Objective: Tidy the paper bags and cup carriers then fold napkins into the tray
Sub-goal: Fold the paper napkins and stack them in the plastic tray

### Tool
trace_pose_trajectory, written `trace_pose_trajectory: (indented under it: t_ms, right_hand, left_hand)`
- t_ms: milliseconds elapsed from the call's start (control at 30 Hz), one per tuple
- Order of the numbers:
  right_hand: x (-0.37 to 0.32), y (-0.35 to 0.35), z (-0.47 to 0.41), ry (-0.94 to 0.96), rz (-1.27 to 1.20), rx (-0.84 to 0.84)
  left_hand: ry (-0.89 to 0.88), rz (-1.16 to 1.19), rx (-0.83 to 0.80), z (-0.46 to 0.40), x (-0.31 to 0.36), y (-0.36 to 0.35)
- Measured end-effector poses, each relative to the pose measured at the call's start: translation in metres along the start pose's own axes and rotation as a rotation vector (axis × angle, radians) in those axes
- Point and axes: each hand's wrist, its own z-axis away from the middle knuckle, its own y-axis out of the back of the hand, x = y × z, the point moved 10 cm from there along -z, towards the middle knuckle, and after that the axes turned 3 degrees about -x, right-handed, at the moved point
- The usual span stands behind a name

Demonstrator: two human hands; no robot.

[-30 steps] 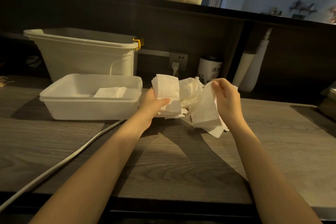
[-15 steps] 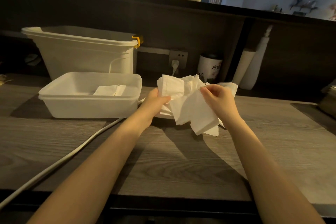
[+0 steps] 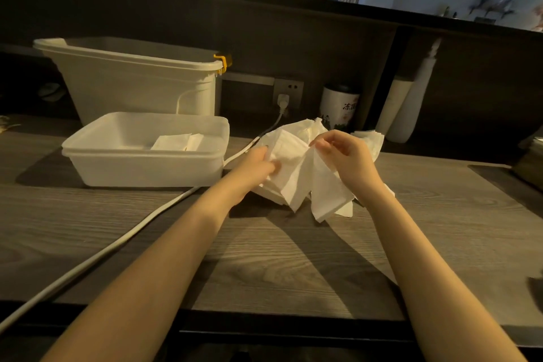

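A loose heap of white paper napkins [image 3: 296, 173] lies on the dark wooden counter, partly lifted between my hands. My left hand [image 3: 255, 169] grips the left side of the heap with thumb on top. My right hand [image 3: 343, 156] pinches the top edge of a single napkin [image 3: 327, 200] that hangs down from it. To the left stands the shallow white plastic tray [image 3: 141, 167], holding folded napkins [image 3: 176, 142] near its back right. More napkins [image 3: 371, 141] show behind my right hand.
A tall cream bin [image 3: 132, 85] with a yellow clip stands behind the tray. A white cable [image 3: 111, 250] runs from the wall socket [image 3: 286, 92] across the counter to the lower left. A white canister [image 3: 338, 106] and white bottles [image 3: 408, 109] stand at the back right.
Both hands have lowered the napkins toward the counter and drawn closer together. The napkin in my right hand now hangs lower, and my left hand's stack has tipped down.
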Motion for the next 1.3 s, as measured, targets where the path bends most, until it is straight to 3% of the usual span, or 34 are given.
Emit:
trace_pose_trajectory:
  t_ms: [100,300,567,767,1033,1167,1300]
  right_hand:
    - [-0.005,-0.001,0.003,0.026,-0.108,-0.051]
    - [-0.001,0.002,0.005,-0.055,-0.153,-0.033]
    - [0.015,0.0,-0.001,-0.127,0.031,0.003]
    - [0.017,-0.008,-0.001,-0.105,0.122,-0.037]
    - [0.032,0.006,-0.005,-0.174,0.061,0.057]
    - [0.05,0.007,-0.002,-0.306,0.04,-0.03]
    - [0.069,-0.006,0.013,-0.515,0.054,-0.275]
  left_hand:
    - [-0.009,-0.154,-0.074,0.005,0.002,-0.007]
    - [-0.032,-0.208,-0.159,0.017,0.01,-0.016]
    - [0.031,0.143,-0.224,0.018,0.01,-0.029]
    - [-0.037,-0.004,-0.311,0.016,0.008,-0.038]
    - [0.072,0.165,-0.219,0.005,-0.011,-0.029]
    - [0.103,0.189,-0.154,0.0,-0.019,-0.023]
    - [0.109,0.194,-0.091,-0.002,-0.022,-0.016]
